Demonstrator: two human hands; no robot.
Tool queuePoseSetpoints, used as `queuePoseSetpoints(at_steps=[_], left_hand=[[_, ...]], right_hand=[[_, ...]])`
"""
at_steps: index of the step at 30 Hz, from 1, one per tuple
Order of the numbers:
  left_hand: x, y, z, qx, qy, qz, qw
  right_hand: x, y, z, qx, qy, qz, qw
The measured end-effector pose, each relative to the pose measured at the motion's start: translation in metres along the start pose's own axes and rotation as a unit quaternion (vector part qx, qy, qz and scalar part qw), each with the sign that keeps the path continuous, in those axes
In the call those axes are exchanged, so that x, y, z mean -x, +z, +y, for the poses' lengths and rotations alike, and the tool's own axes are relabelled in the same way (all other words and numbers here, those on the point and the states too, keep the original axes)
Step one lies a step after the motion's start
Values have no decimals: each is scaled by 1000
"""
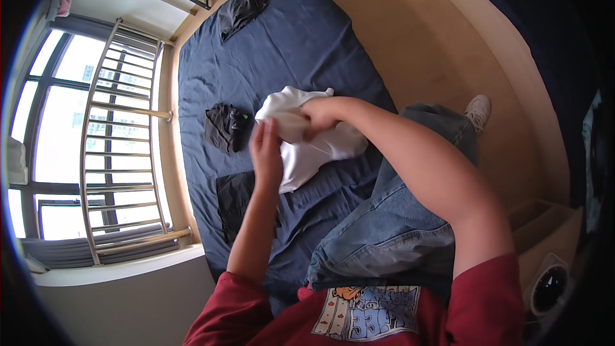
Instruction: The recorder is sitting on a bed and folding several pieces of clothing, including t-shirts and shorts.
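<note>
A white cloth garment (333, 141), loosely crumpled, lies partly raised over the dark blue bed sheet (301, 32). At its left edge my left hand (266, 144) has its fingers bent against the fabric. My right hand (320, 115) is closed on the upper middle of the cloth, slightly blurred, with the fingertips partly hidden in its folds. What kind of garment it is cannot be made out. Left of my left hand sits a bunched black garment (224, 129). A flatter black cloth (233, 200) lies nearer me, partly behind my left forearm.
Another dark garment (243, 10) rests at the bed's far end. A metal railing (122, 147) stands before the window on the left. Wooden floor (429, 32) runs along the right. My jeans-clad leg (391, 218) lies across the bed's right edge. A round black dial (549, 288) is at lower right.
</note>
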State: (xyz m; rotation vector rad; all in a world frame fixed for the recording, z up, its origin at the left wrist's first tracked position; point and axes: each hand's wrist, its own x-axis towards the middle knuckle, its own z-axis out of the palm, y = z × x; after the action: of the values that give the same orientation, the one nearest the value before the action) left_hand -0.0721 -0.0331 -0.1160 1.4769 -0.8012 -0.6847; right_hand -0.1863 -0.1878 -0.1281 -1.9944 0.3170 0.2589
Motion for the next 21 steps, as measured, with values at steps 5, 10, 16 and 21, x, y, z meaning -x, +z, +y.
queuePoseSetpoints(at_steps=[5,10,16,21], left_hand=[[-22,-42,50,213,14,82,974],[0,-24,85,47,5,-117,992],[-19,-66,-62,-374,64,-33,924],[-46,-61,-83,-403,83,-44,910]], right_hand=[[10,-31,-34,-107,-115,50,986],[30,-43,-35,-297,-124,116,940],[58,-66,-50,-509,-196,149,825],[81,-64,-72,-534,-231,87,809]])
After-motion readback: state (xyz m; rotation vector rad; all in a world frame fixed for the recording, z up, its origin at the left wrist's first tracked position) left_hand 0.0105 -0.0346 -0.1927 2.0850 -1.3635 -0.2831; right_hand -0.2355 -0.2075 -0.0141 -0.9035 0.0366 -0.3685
